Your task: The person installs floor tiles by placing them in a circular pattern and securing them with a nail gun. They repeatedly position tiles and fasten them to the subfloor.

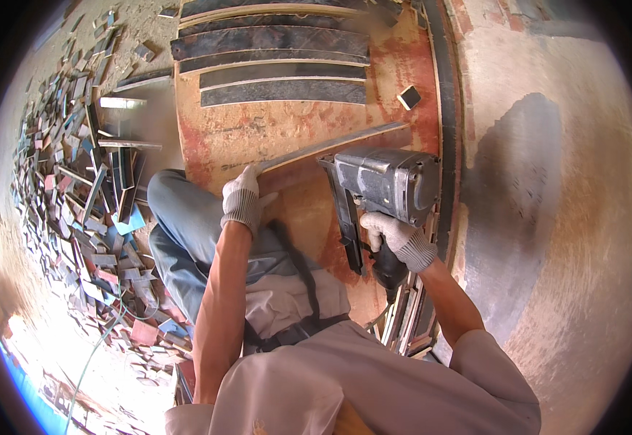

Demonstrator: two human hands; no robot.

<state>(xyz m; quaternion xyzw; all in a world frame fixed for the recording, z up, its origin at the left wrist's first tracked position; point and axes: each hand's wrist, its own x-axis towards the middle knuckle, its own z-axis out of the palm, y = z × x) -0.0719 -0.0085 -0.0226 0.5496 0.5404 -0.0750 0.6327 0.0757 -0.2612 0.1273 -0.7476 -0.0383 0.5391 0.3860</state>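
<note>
My left hand [243, 197], in a pale knit glove, grips the near left end of a long narrow wooden strip [332, 142]. The strip slants up to the right across a worn plywood work surface [294, 119]. My right hand [397, 239], gloved too, is closed round the handle of a dark pneumatic nail gun [384, 179]. The gun is held over the right part of the surface, its long magazine [348, 228] pointing towards my body. The gun hides part of what lies below it.
Several dark-faced plywood strips [283, 91] lie across the far end of the surface. A small dark block [409, 98] is near its right edge. More strips [403, 321] stand by my right side. Offcuts [98, 261] and a thin green hose [92, 356] cover the floor at left. A wall [582, 217] rises at right.
</note>
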